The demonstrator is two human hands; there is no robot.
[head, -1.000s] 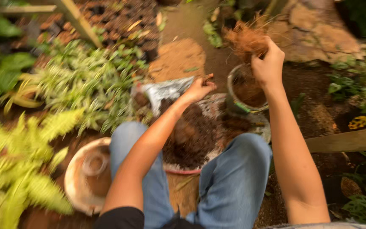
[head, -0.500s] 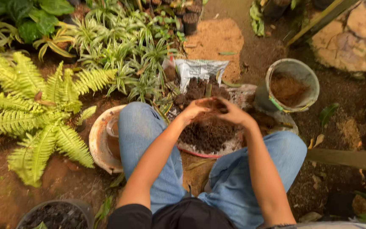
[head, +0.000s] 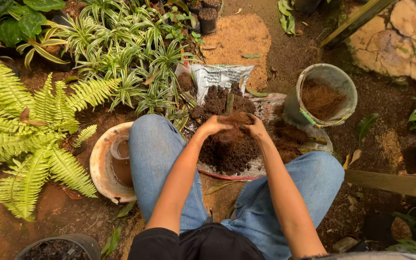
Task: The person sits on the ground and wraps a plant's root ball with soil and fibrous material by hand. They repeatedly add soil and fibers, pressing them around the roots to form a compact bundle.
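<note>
While both the left hand point(head: 214, 126) and right hand point(head: 255, 128) grip a clump of brown fibre point(head: 234, 120), pulling it apart over the soil pile point(head: 229, 151) seems the step, calling for even crumbling.

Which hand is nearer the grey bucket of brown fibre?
Right. The right hand is just left of the grey bucket; the left hand sits farther left, across the fibre clump.

Between the knees, a soil heap point(head: 229, 151) on a sheet point(head: 246, 171); bag point(head: 220, 77) behind it; bucket point(head: 321, 96) to the right; upturned pot point(head: 104, 168) and fern point(head: 30, 130) left.
</note>
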